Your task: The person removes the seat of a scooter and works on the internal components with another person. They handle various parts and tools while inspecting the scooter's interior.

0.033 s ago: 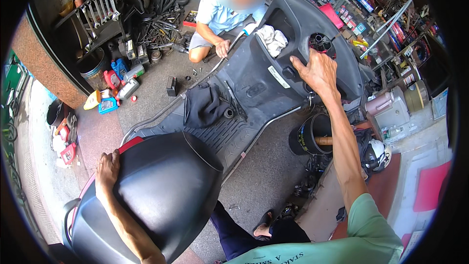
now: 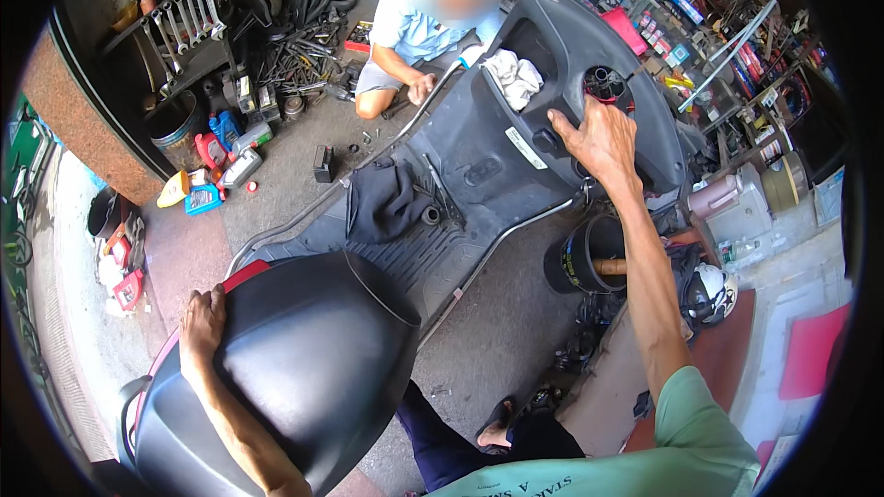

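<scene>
A: In the head view, which step is judged in hand?
B: The grey plastic step-through scooter [image 2: 479, 170], stretched from eight o'clock to two, appears to be being steadied. Its bulging, smooth black seat [image 2: 313, 350] is touched at eight by the left hand [image 2: 201, 324], laid flat, nothing grasped.
A: The right hand [image 2: 605, 138]?
B: Placed at two on the moulded grey front panel [image 2: 564, 60], thumb extended; whether an edge is gripped cannot be told.
A: What would be called for next?
B: Even pressure, presumably; little hold is offered by rounded upholstery.
A: Textures?
B: Crumpled black fabric [image 2: 379, 202] is draped near centre over the ribbed footboard [image 2: 405, 253]; a wadded white cloth [image 2: 514, 80] is tucked in at one.
</scene>
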`<action>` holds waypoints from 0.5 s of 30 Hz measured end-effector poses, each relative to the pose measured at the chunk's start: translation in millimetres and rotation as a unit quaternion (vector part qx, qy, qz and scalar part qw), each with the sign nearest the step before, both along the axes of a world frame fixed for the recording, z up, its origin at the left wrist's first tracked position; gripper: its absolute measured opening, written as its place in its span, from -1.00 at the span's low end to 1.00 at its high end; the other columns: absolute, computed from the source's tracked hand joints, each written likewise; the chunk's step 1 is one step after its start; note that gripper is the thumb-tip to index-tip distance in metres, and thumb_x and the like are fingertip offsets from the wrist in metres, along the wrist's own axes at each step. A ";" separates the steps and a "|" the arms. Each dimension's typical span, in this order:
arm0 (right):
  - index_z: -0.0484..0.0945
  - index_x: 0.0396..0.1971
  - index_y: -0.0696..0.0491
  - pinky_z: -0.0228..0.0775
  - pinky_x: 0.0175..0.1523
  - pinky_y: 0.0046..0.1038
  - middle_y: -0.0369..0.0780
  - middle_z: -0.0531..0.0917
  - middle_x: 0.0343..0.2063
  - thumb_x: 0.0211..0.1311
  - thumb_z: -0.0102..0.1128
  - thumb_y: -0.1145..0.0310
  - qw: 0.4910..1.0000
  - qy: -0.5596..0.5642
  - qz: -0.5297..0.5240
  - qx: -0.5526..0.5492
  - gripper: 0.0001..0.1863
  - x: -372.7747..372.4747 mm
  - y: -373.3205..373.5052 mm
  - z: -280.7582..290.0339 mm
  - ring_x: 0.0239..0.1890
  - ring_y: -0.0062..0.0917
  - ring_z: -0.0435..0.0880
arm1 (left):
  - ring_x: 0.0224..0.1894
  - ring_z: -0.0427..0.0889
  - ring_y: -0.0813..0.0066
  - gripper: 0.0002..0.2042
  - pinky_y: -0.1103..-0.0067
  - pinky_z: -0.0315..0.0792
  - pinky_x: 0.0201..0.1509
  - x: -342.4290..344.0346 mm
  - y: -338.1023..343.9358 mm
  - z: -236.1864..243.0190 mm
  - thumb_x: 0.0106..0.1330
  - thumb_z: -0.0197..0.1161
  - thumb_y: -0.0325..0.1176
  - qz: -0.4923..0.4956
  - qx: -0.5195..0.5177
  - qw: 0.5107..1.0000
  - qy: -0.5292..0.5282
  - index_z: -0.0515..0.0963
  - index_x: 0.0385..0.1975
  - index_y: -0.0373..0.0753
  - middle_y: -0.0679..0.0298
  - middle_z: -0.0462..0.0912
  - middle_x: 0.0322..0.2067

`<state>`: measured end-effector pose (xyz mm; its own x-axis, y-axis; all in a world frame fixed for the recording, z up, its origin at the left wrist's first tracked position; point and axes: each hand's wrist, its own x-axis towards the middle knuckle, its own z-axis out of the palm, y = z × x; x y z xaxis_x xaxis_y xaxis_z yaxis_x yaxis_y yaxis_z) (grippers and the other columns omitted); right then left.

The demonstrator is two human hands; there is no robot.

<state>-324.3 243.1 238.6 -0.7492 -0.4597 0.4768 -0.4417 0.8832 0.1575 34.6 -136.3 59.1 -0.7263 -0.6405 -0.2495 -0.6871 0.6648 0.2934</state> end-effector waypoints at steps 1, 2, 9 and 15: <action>0.51 -0.65 0.19 0.39 -0.41 -0.24 -0.09 0.53 -0.77 -0.05 0.27 0.05 1.000 -0.003 -0.005 -0.007 -0.57 1.7 1.2 -0.3 -0.61 -0.20 0.58 | -0.12 0.44 -0.11 -0.56 0.19 0.30 -0.07 0.9 2.1 1.4 0.38 -0.22 0.01 0.001 0.002 1.000 0.002 0.49 -0.17 -0.21 -0.14 0.44 -0.25; 0.51 -0.64 0.19 0.39 -0.42 -0.23 -0.10 0.53 -0.77 -0.05 0.28 0.06 1.000 -0.017 -0.017 -0.007 -0.57 5.3 1.3 1.7 -0.62 -0.22 0.58 | -0.13 0.43 -0.12 -0.55 0.20 0.30 -0.07 4.4 2.8 -2.6 0.38 -0.22 0.02 0.003 -0.012 1.000 0.009 0.50 -0.17 -0.21 -0.12 0.44 -0.26; 0.52 -0.58 0.21 0.41 -0.42 -0.23 -0.13 0.53 -0.79 -0.04 0.29 0.04 1.000 -0.006 -0.006 -0.026 -0.56 9.7 3.8 2.0 -0.62 -0.22 0.59 | 0.09 0.29 -0.19 -0.48 0.22 0.18 0.16 17.6 7.6 -2.3 0.38 -0.21 0.03 0.042 -0.008 0.999 0.028 0.48 -0.17 -0.38 -0.29 0.38 -0.05; 0.52 -0.55 0.26 0.41 -0.43 -0.27 -0.13 0.51 -0.83 -0.05 0.29 0.04 0.999 -0.002 -0.030 -0.030 -0.52 22.0 10.3 3.7 -0.66 -0.23 0.58 | 0.15 0.26 -0.15 -0.51 0.25 0.15 0.21 10.5 19.7 27.9 0.40 -0.22 -0.02 0.054 0.057 0.997 -0.020 0.47 -0.14 -0.37 -0.26 0.37 -0.01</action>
<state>-302.4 253.4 242.4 -0.7770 -0.3843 0.4986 -0.3874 0.9162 0.1025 45.2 -116.6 87.0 -0.6428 -0.6804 -0.3518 -0.7653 0.5502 0.3342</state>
